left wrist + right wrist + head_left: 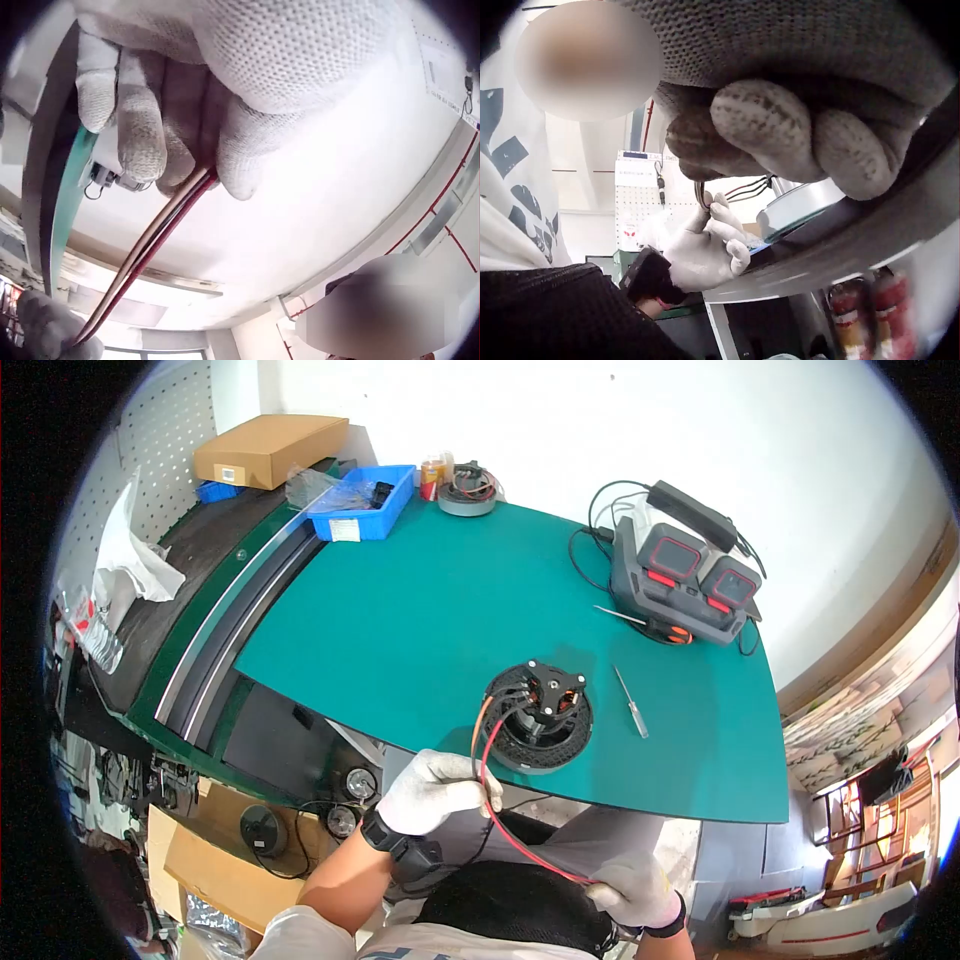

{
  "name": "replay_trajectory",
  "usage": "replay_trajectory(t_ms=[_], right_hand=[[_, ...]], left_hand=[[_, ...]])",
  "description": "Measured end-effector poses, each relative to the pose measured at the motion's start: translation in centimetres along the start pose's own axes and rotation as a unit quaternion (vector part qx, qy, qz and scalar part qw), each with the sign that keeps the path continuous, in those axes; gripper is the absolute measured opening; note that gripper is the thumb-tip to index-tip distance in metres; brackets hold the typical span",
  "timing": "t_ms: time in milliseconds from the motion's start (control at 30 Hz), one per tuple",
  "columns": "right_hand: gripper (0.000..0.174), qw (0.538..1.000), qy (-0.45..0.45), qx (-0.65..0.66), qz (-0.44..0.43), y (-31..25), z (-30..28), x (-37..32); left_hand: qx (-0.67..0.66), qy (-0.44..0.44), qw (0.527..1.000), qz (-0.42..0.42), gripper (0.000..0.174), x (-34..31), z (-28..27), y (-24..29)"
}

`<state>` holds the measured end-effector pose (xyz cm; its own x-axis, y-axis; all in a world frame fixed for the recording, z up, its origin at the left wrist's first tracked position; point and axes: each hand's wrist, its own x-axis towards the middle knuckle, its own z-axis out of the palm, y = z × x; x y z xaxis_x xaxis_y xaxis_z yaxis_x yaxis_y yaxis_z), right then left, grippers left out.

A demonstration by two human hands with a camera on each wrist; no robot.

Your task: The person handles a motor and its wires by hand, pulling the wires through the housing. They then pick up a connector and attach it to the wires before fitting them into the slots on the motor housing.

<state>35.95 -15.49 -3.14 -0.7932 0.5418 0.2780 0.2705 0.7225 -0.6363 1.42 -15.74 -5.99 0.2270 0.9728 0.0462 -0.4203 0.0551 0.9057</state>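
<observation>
Just in front of the black motor, a gloved left hand pinches its red and orange wires. Further front and right of the motor, the gloved right hand grips the wires' far end. A screwdriver lies just right of the motor.

the left hand and right hand wear white knitted cloth gloves, coarse in weave, greyed at the right fingertips. the red and orange wires they grip have smooth, glossy plastic sleeves. the green table mat looks matt. the brown cardboard box is dull paper, and the blue plastic bin shines slightly.
</observation>
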Motion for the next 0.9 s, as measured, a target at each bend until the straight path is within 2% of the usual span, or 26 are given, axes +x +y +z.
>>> replay_trajectory(t_ms=[100,167,200,300,333,367,433,500,600,633,700,833,867,900], right_hand=[[0.018,0.999,-0.004,0.017,0.033,0.1,0.1,-0.2],[0.017,0.996,0.007,-0.002,0.085,-0.1,-0.2,-0.1],[0.017,0.99,-0.023,-0.025,0.134,-1.2,-1.0,0.5],[0.024,0.987,0.003,-0.067,0.143,-1.1,-1.6,1.8],[0.034,0.988,0.025,-0.112,0.1,-1.1,-2.0,2.4],[0.034,0.988,0.025,-0.114,0.097,-1.4,-2.1,3.0],[0.038,0.973,0.089,-0.204,0.058,-2.7,-1.7,4.6],[0.039,0.973,0.095,-0.205,0.051,-3.7,-1.2,6.1],[0.039,0.992,0.083,-0.07,0.057,-4.7,0.5,8.4],[0.032,0.994,0.099,-0.018,0.039,-4.8,1.1,9.0],[0.023,0.989,0.118,0.03,0.086,-4.1,3.4,9.1],[0.015,0.99,0.114,0.006,0.082,-3.8,3.5,9.2],[0.013,0.99,0.111,-0.013,0.081,-3.9,3.0,9.3],[0.011,0.99,0.109,-0.031,0.081,-4.3,2.6,9.3]], left_hand=[[-0.017,-0.036,0.999,0.024,0.015,0.3,0.3,-0.4],[0.0,-0.022,1.0,0.023,0.014,0.3,0.8,-0.1],[0.025,-0.015,1.0,0.002,0.014,0.2,0.9,0.1],[0.055,-0.004,0.998,-0.022,0.012,0.3,1.3,0.1],[0.047,-0.006,0.999,-0.023,0.012,0.3,1.5,0.2],[0.039,-0.008,0.999,-0.025,0.012,0.3,1.6,0.2],[0.028,-0.004,0.999,-0.014,0.012,0.4,1.9,-0.3],[0.037,-0.002,0.999,-0.01,0.013,0.6,2.2,-0.5],[0.012,-0.002,1.0,0.009,0.014,0.8,2.6,-1.6],[-0.002,0.003,1.0,0.024,0.014,0.8,2.7,-1.9],[-0.01,0.008,1.0,0.027,0.014,0.8,3.0,-1.7],[0.001,0.011,1.0,0.013,0.02,1.0,2.6,-1.9],[-0.134,-0.016,0.99,0.034,0.024,1.4,2.7,-2.2],[-0.267,-0.045,0.961,0.053,0.028,1.7,2.5,-2.7]])
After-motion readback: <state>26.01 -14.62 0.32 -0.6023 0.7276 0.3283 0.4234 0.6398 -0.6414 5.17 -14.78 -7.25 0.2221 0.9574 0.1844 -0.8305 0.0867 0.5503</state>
